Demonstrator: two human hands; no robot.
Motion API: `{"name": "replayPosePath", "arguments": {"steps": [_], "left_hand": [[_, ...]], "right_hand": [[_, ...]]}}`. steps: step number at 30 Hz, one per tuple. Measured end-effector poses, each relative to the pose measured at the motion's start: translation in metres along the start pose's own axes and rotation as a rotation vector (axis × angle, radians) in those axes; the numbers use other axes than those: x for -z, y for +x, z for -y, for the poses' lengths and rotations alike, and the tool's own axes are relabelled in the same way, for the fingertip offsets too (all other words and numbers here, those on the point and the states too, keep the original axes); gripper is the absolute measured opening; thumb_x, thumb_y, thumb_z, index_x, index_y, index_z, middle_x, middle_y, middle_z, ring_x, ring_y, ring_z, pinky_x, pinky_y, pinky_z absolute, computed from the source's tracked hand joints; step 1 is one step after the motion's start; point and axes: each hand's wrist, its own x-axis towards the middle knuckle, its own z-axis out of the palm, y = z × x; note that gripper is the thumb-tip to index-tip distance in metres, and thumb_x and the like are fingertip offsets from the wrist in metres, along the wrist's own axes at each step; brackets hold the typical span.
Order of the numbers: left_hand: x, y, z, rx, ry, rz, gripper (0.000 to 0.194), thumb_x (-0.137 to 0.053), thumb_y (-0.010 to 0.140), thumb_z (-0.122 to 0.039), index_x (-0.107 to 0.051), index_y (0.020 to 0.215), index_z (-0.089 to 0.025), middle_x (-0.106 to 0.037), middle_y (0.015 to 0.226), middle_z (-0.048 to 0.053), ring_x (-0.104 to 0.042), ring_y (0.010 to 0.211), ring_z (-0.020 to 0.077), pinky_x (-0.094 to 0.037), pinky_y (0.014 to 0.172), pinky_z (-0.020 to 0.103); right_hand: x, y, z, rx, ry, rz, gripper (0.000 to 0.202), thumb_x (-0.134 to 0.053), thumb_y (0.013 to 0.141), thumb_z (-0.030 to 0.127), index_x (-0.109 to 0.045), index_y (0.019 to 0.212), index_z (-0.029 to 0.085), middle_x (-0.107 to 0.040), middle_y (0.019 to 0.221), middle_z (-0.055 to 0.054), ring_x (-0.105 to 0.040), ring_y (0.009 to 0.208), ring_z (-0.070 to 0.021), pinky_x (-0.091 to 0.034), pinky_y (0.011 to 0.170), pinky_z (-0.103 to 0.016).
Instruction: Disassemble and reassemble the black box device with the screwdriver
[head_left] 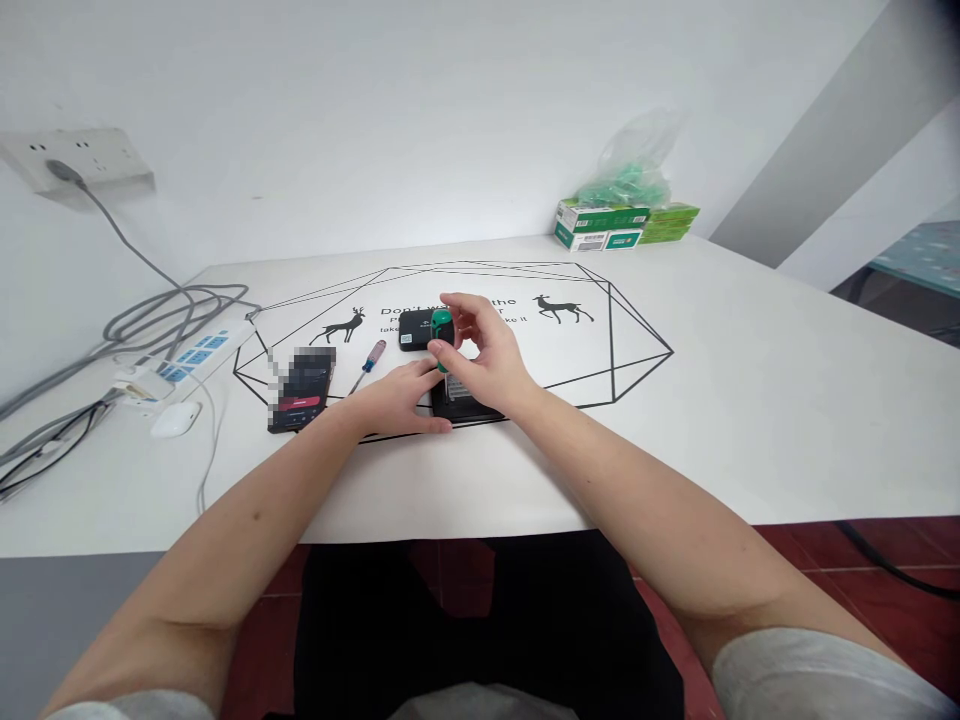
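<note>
Short pale-grey sleeves [817,675] left the forearms [622,485], left hand [401,400] and right hand [491,355] bare, a small dark spot [256,516] marked the left forearm, and a strip of pale-grey shirt [480,703] showed at the lap against black trousers [352,630].

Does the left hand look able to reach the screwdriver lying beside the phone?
Likely yes: the screwdriver lies close by the left hand, its handle uncovered and nothing visible between them.
</note>
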Motion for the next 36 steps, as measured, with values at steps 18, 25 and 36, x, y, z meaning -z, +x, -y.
{"name": "replayPosePath", "arguments": {"steps": [18,25,36], "left_hand": [[-0.003,0.0,0.003,0.04,0.021,0.032,0.1,-0.075,0.094,-0.07,-0.037,0.176,-0.028,-0.027,0.186,0.016,-0.033,0.167,0.0465,-0.035,0.133,0.062],[-0.002,0.001,0.004,-0.026,0.017,0.012,0.093,-0.074,0.096,-0.07,-0.042,0.173,-0.028,-0.043,0.177,0.017,-0.041,0.161,0.0475,-0.042,0.128,0.063],[-0.003,0.001,0.005,-0.048,0.009,-0.014,0.091,-0.077,0.095,-0.068,-0.046,0.17,-0.026,-0.043,0.176,0.018,-0.044,0.16,0.0471,-0.043,0.128,0.063]], "right_hand": [[0.001,0.002,-0.007,-0.019,0.095,-0.1,0.045,-0.075,0.097,0.044,-0.058,0.137,0.033,-0.064,0.112,-0.002,-0.059,0.077,-0.0157,-0.063,0.079,-0.041],[0.001,0.0,0.003,0.017,0.071,-0.025,0.035,-0.075,0.095,0.038,-0.061,0.127,0.031,-0.065,0.11,-0.004,-0.063,0.088,-0.0195,-0.062,0.082,-0.043],[0.003,0.0,0.005,-0.032,0.117,0.012,0.035,-0.075,0.094,0.035,-0.059,0.124,0.03,-0.066,0.122,-0.006,-0.067,0.105,-0.0222,-0.06,0.076,-0.038]]}}
